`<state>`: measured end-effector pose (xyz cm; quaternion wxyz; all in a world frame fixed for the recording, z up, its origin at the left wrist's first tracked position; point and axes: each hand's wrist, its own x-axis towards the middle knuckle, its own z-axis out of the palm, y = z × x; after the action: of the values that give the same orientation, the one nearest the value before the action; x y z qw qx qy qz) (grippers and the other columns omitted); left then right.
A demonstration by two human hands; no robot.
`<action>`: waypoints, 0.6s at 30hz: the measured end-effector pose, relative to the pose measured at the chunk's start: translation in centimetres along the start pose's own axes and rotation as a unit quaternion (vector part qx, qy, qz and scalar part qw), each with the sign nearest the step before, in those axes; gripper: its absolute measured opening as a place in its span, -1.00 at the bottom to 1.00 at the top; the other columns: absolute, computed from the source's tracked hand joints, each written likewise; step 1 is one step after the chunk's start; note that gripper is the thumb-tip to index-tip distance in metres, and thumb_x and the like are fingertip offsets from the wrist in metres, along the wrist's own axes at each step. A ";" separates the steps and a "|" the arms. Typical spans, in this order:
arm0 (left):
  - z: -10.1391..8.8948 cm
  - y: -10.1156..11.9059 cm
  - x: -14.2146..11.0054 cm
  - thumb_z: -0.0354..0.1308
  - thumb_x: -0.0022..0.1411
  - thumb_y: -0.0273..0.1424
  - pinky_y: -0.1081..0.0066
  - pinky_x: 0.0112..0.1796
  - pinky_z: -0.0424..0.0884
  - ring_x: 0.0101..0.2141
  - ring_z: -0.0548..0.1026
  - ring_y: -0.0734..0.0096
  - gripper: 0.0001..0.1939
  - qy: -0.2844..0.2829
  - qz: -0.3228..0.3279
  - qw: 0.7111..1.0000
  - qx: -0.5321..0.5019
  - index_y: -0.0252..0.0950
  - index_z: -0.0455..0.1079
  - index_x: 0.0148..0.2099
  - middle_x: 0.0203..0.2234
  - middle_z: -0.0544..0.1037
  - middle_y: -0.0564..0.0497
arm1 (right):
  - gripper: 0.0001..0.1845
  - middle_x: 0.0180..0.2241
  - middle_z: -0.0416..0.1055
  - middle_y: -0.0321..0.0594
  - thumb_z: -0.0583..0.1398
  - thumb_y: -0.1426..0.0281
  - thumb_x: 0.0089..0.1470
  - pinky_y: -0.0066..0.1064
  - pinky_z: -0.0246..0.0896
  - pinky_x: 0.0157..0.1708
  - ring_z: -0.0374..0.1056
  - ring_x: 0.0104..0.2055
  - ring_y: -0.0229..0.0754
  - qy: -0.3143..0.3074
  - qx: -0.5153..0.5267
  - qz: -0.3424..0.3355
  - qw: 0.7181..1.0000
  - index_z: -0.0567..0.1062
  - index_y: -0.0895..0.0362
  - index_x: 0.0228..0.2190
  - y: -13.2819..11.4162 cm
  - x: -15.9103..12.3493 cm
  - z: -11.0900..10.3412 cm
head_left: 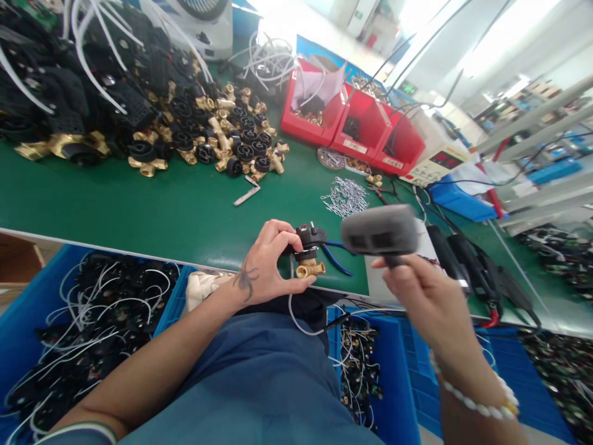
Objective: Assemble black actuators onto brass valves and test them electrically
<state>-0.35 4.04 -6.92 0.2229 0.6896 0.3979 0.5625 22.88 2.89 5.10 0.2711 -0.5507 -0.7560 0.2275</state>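
My left hand point(266, 266) is closed around a brass valve point(309, 268) with a black top part point(306, 236), keeping it at the front edge of the green workbench. A thin white cable hangs from this valve. Raised to the right of it, my right hand point(428, 300) grips a hammer point(380, 230) by the handle; its grey head is smeared by motion. Blue-handled pliers point(337, 256) lie on the bench just behind and beside the valve. Farther back is a loose pile of small metal clips point(345, 198).
Brass valves with black caps point(231, 139) crowd the back left, beside black cabled units point(69, 93). Red bins point(354, 133) stand behind the clips. An L-shaped metal piece point(248, 191) lies mid-bench. A power supply point(440, 164) stands right. Blue crates point(167, 309) sit below the edge.
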 end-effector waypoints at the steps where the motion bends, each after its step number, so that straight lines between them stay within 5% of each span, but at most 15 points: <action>1: 0.0 0.0 0.0 0.41 0.03 -0.35 0.20 -0.10 0.44 -0.11 0.40 0.23 -0.63 0.000 -0.001 1.000 0.001 -0.21 0.31 -0.17 -0.15 0.41 -0.03 | -0.56 -0.63 0.22 -0.36 0.10 0.02 0.35 -0.42 -0.04 -0.62 0.10 -0.61 -0.31 0.058 0.056 -0.009 0.997 0.52 0.10 -0.31 -0.2 0.0 -0.1; 4: -0.1 0.1 0.1 0.41 0.01 -0.36 0.20 -0.11 0.45 -0.12 0.41 0.22 -0.62 -0.002 -0.006 1.000 0.006 -0.20 0.31 -0.17 -0.14 0.41 -0.04 | -0.53 -0.65 0.14 -0.39 0.03 0.00 0.39 -0.41 -0.08 -0.63 0.04 -0.64 -0.30 0.163 0.163 -0.033 0.972 0.46 0.09 -0.33 -0.7 -0.1 0.2; 9: -0.1 0.0 0.1 0.41 0.01 -0.36 0.21 -0.09 0.44 -0.12 0.40 0.24 -0.62 -0.001 0.001 1.000 0.008 -0.21 0.30 -0.19 -0.15 0.40 -0.03 | -0.44 -0.69 0.13 -0.38 0.15 -0.01 0.30 -0.45 -0.18 -0.67 0.01 -0.66 -0.37 -0.056 -0.031 -0.006 0.998 0.30 0.11 -0.57 -0.6 -0.1 0.8; 15: 0.0 -0.1 0.1 0.40 0.02 -0.36 0.21 -0.07 0.42 -0.10 0.40 0.24 -0.63 0.000 0.006 1.000 0.012 -0.22 0.29 -0.19 -0.14 0.40 -0.04 | -0.47 -0.69 0.10 -0.41 -0.03 -0.01 0.40 -0.44 -0.16 -0.68 0.01 -0.68 -0.34 0.167 0.121 -0.038 0.978 0.38 0.09 -0.42 -0.2 -0.5 1.3; 18: 0.0 -0.1 0.1 0.41 0.01 -0.35 0.21 -0.08 0.42 -0.11 0.40 0.24 -0.62 0.002 0.004 1.000 0.020 -0.21 0.28 -0.20 -0.15 0.41 -0.04 | -0.44 -0.71 0.09 -0.41 0.07 -0.06 0.32 -0.44 -0.17 -0.67 -0.01 -0.69 -0.35 0.031 -0.023 -0.029 0.999 0.28 0.09 -0.53 -0.3 -0.3 1.8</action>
<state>-0.39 4.21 -6.92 0.2059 0.6943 0.4065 0.5571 21.56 2.46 3.92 0.2877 -0.5413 -0.7682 0.1848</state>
